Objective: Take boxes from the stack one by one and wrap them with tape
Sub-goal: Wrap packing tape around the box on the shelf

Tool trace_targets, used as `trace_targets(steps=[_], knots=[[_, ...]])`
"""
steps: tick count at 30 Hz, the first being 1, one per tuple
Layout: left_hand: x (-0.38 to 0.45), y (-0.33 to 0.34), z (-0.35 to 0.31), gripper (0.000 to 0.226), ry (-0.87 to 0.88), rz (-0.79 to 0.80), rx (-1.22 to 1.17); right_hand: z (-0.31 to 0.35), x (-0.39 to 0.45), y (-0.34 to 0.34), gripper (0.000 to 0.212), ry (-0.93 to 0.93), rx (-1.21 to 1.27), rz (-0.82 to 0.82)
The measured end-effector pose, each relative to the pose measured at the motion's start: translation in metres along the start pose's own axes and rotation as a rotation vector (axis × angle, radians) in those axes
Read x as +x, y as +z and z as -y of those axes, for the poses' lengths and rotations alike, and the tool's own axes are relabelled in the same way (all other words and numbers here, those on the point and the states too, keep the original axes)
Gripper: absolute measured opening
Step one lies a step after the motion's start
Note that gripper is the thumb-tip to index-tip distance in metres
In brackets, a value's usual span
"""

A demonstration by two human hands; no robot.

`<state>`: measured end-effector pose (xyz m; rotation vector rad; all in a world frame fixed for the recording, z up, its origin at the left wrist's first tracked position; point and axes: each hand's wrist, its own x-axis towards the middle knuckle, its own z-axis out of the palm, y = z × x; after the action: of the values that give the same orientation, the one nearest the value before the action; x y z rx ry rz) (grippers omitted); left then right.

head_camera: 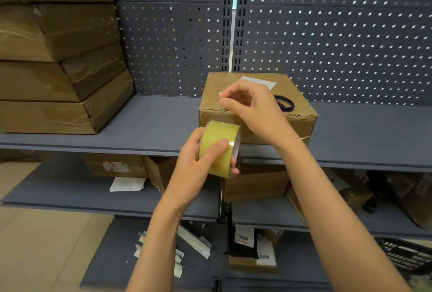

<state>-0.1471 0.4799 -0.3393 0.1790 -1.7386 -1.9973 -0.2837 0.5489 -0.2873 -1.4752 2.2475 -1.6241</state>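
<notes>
Near the front edge of the top shelf [140,126], about midway along it, I see the cardboard box [301,126] standing upright, its top flaps closed and the front top edge torn and ragged. A white label [259,82] lies flat toward the back of its top face, and a dark scissors handle [284,103] rests on the top near the right side.

In front of the box my left hand [196,163] grips the roll of yellowish tape [218,149], thumb laid across the outer face and fingers curled round the far side into the core. The roll hangs just off the shelf's front edge, below the box's front face.

My right hand [250,107] hovers over the box's front top edge, thumb and forefinger pinched together on what looks like the clear free end of the tape; I cannot tell how far the strip runs.

At the left end of the same shelf the stack of boxes [58,69] rises against the perforated back panel [327,34], several already glossy with tape.

On the lower shelves [70,196] sit more cartons, loose paper slips and barcode labels.
</notes>
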Motion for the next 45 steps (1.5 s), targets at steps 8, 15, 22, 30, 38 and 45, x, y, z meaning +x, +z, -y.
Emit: trace_targets(steps=[8,15,22,30,38,45], knots=[[-0.001,0.000,0.015,0.019,-0.124,-0.111,0.082,-0.009,-0.003,0.003,0.005,0.039,0.018,-0.049],[0.008,0.000,0.008,0.022,-0.192,-0.183,0.007,0.000,-0.005,0.001,0.007,-0.065,0.127,-0.037],[0.016,-0.002,-0.005,0.021,-0.244,-0.215,0.052,0.025,0.012,-0.001,0.004,-0.175,0.091,-0.146],[0.004,0.007,-0.015,0.022,-0.183,-0.077,0.058,-0.002,0.053,0.010,0.003,-0.067,-0.090,-0.062],[0.013,0.004,-0.012,0.022,-0.227,-0.165,0.020,-0.029,0.070,0.021,0.005,-0.025,-0.136,-0.003],[0.025,0.003,-0.009,0.023,-0.251,-0.181,0.011,-0.042,0.077,0.027,0.005,-0.013,-0.118,0.012]])
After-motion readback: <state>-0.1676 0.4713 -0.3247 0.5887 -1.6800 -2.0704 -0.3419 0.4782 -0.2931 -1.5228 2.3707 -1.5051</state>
